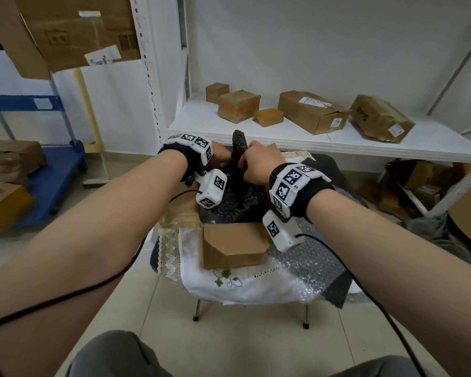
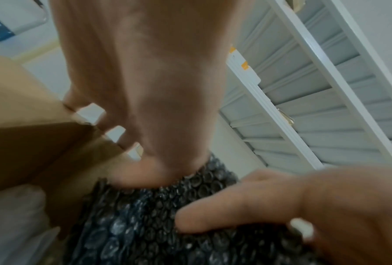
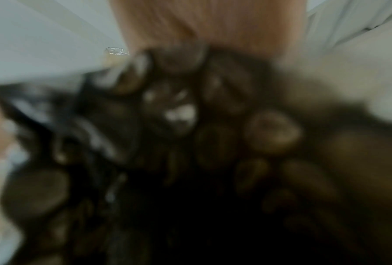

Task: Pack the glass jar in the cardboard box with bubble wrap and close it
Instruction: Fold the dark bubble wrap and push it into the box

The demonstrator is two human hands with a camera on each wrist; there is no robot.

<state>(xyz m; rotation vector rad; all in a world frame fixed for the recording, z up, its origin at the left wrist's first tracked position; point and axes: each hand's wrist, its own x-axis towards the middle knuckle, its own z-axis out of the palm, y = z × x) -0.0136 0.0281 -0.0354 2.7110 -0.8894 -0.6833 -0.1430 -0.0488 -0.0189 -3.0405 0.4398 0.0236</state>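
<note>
Here, from my head camera, both my hands are at the far side of the small desk [image 1: 229, 284], buried in dark bubble wrap [image 1: 230, 197]. My left hand [image 1: 220, 153] is curled into the wrap on one side, and my right hand [image 1: 259, 164] grips a bunched fold that sticks upward [image 1: 239, 141]. The cardboard box [image 1: 233, 244] lies just in front of them, nearer to me, one flap open. The glass jar itself is hidden; I cannot tell where it sits.

From my left wrist, my left hand [image 2: 145, 80] presses down into the bubble wrap [image 2: 133, 224] beside a cardboard flap [image 2: 31, 143], and the fingers [image 2: 236, 211] of my right hand curl over the wrap.

My right wrist view is badly blurred: only dark bubble wrap [image 3: 190, 143] close against my hand [image 3: 190, 21].
</note>
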